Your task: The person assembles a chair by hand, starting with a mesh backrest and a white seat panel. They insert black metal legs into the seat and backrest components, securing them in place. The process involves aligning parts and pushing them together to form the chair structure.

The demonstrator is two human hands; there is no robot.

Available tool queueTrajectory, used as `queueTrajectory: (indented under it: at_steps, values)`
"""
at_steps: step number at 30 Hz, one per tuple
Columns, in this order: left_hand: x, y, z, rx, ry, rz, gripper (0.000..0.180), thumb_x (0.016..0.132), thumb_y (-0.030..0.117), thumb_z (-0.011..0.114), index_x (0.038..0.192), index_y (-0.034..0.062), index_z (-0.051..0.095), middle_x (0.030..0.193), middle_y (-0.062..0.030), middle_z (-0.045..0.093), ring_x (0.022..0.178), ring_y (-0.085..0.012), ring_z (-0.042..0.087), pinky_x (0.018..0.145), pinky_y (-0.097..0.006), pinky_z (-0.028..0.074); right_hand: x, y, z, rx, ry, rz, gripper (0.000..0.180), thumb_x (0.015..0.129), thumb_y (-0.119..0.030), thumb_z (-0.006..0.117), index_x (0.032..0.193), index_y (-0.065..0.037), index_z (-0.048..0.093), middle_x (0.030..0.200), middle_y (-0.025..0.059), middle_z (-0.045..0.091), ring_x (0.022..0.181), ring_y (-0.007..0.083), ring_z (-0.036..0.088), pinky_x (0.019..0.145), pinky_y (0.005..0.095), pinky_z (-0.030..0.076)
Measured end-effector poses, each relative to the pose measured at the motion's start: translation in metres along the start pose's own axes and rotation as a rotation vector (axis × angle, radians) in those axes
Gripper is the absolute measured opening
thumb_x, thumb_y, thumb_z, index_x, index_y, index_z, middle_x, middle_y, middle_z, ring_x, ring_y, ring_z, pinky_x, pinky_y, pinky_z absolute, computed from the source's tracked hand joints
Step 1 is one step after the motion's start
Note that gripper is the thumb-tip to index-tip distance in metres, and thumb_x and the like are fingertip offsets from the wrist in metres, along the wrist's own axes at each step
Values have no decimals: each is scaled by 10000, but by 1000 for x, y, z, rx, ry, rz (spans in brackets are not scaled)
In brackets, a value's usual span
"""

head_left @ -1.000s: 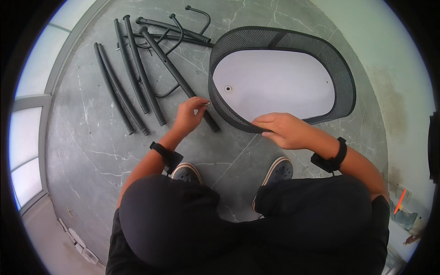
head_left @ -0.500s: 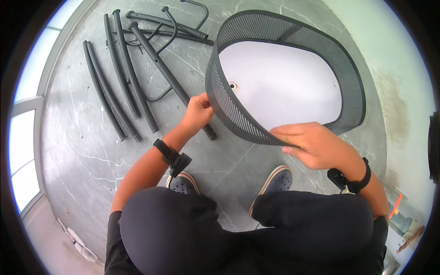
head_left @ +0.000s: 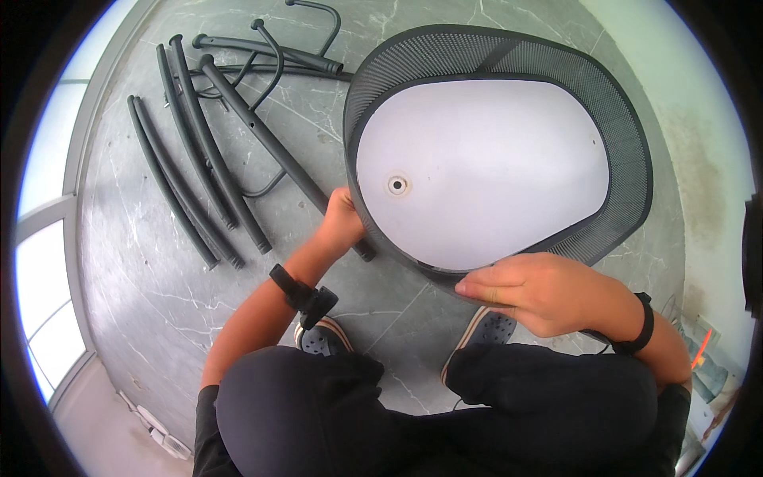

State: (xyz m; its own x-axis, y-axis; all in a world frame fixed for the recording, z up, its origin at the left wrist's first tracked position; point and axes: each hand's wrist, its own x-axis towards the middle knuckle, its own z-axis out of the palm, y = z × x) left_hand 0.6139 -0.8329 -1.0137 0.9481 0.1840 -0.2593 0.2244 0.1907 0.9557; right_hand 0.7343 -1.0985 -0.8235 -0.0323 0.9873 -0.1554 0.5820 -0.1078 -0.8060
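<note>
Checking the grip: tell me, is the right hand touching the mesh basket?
Touching. The head view shows the right hand with fingers laid over the near rim of the mesh basket.

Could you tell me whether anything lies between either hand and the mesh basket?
Nothing visible does: the left hand and the right hand both grip the near rim of the mesh basket directly.

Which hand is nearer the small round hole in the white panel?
Left. The left hand grips the mesh rim just beside the hole. The right hand holds the rim's near edge, farther from it, below and to the right.
</note>
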Motion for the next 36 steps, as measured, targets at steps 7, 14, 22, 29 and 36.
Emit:
queueTrajectory:
  at_steps: [7,14,22,29,36]
  values:
    - [-3,-7,2,-78,-2,8,188,866,-58,745,1047,-12,765,1003,-29,777,909,-102,684,823,-284,555,-5,3,11,2,14,-4,546,758,50,613,1303,69,637,1220,168,671,1022,314,682,897,378,566]
    - [-2,-11,0,-111,43,-31,168,874,-52,738,1036,-14,758,1002,-36,776,910,-104,684,829,-286,555,-9,2,36,-50,88,45,541,738,40,629,1278,77,645,1185,172,676,992,311,682,890,387,565]
    - [2,-23,-5,-275,-66,-121,182,899,-46,721,1065,5,774,1026,-41,776,925,-105,687,834,-285,559,-17,4,41,-70,74,15,519,738,21,644,1252,94,648,1143,165,672,976,304,671,877,387,565]
    - [4,-23,-5,-233,-149,-151,209,894,-33,741,1097,8,767,1072,-46,766,963,-119,688,864,-293,561,-18,4,37,-74,64,-10,506,737,19,647,1236,102,648,1130,171,671,976,302,671,873,377,564]
    - [4,-26,6,-431,-87,-272,231,911,-3,744,1141,-9,740,1102,-67,754,981,-146,693,886,-316,570,-18,2,35,-54,32,6,494,730,13,638,1213,116,649,1075,172,669,977,307,671,876,377,564]
